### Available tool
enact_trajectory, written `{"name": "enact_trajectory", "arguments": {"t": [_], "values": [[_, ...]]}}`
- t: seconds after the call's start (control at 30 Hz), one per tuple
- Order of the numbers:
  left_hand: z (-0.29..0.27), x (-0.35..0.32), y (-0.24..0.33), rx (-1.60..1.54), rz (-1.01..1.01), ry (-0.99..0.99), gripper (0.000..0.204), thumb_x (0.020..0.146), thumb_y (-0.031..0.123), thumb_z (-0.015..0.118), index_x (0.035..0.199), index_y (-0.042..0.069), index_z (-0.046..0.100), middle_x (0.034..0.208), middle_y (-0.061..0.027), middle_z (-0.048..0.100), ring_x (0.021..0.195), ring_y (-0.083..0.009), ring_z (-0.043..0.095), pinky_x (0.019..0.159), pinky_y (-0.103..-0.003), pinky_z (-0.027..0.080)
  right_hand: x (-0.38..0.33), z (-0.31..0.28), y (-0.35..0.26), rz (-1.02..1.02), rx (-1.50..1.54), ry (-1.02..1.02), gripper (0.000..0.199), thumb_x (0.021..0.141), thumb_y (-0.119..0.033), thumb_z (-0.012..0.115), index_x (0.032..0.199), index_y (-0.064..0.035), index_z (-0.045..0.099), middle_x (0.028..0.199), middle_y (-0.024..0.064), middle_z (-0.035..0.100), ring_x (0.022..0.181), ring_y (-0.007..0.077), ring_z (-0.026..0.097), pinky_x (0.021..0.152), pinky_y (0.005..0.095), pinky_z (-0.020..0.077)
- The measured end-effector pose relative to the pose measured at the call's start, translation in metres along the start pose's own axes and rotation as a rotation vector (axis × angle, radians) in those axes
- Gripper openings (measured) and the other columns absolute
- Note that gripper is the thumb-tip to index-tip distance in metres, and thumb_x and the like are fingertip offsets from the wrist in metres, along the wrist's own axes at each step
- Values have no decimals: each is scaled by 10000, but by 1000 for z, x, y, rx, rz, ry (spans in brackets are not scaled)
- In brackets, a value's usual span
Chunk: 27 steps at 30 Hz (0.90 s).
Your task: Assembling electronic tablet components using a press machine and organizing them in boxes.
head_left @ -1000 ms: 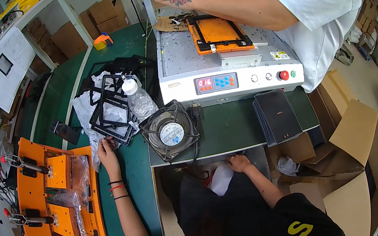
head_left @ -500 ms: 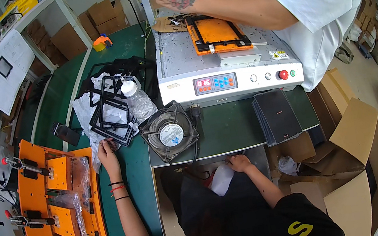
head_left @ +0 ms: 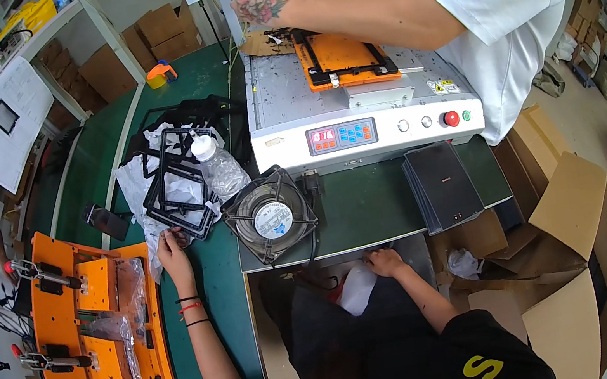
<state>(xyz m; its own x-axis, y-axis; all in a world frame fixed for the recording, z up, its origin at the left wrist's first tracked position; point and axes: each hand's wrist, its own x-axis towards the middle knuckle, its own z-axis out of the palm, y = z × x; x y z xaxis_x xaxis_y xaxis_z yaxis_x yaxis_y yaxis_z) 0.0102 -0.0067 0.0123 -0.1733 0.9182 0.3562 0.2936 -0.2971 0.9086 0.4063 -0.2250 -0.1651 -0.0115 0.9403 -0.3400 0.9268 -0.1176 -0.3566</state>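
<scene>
My left hand (head_left: 174, 257) rests on the green bench, palm side down, with its fingers loosely apart. Its fingertips are at the edge of crumpled white sheeting (head_left: 132, 185), just below a pile of thin black rectangular frames (head_left: 158, 205); no held thing shows. Under the front edge of the bench, my right hand (head_left: 385, 262) lies low by my lap with its fingers loosely extended. A smooth white piece (head_left: 358, 289) of unclear kind is beside its fingertips. Between my hands stands a round-bladed metal fan (head_left: 271, 216), with a clear squeeze bottle (head_left: 222, 169) behind it.
Ahead, a co-worker's tattooed arm (head_left: 364, 16) reaches over a white machine (head_left: 285, 121) bearing an orange plate (head_left: 346, 57). Dark flat panels (head_left: 444, 184) are stacked right of the fan. Orange clamp fixtures (head_left: 60, 320) line the left; open cardboard boxes (head_left: 561, 229) stand right.
The co-worker's hand has shifted a little left and closed more over the machine. My left hand's fingers have moved slightly; my right hand stays put.
</scene>
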Motion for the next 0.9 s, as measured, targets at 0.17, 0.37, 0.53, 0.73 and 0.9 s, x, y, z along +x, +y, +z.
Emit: {"name": "enact_trajectory", "arguments": {"t": [0.17, 0.37, 0.53, 0.73, 0.9], "values": [[3, -3, 8, -2, -6, 9, 361, 972, 235, 397, 837, -49, 574, 656, -11, 515, 580, -71, 437, 555, -216, 371, -1, 0, 0, 4, 11, -16, 314, 836, -315, 483, 1049, -113, 593, 932, 164, 649, 881, 320, 625, 778, 445, 492], [2, -1, 4, -44, 1, 2, 339, 970, 218, 402, 835, -46, 566, 660, -11, 511, 576, -67, 426, 546, -206, 362, 2, 2, 1, 13, -9, -22, 316, 838, -318, 480, 1050, -113, 595, 935, 162, 649, 876, 321, 627, 775, 455, 493], [2, -1, 2, -47, 4, -12, 339, 971, 217, 400, 836, -45, 568, 660, -10, 511, 577, -67, 424, 552, -208, 361, 3, 2, 1, 29, -16, -34, 326, 845, -332, 470, 1060, -120, 594, 936, 164, 649, 879, 319, 627, 779, 456, 492], [1, -1, 1, -20, 4, -4, 339, 970, 214, 400, 834, -45, 571, 657, -10, 512, 584, -68, 429, 561, -212, 364, 2, 4, 2, 10, -8, -4, 306, 843, -326, 465, 1026, -120, 599, 911, 163, 654, 857, 320, 635, 767, 451, 498], [0, 0, 0, -2, 14, -6, 341, 970, 216, 400, 837, -47, 573, 655, -9, 510, 586, -68, 430, 559, -213, 365, 5, 4, 1, 40, -43, -61, 333, 845, -329, 462, 1078, -123, 583, 946, 162, 651, 879, 320, 630, 795, 453, 491]]}}
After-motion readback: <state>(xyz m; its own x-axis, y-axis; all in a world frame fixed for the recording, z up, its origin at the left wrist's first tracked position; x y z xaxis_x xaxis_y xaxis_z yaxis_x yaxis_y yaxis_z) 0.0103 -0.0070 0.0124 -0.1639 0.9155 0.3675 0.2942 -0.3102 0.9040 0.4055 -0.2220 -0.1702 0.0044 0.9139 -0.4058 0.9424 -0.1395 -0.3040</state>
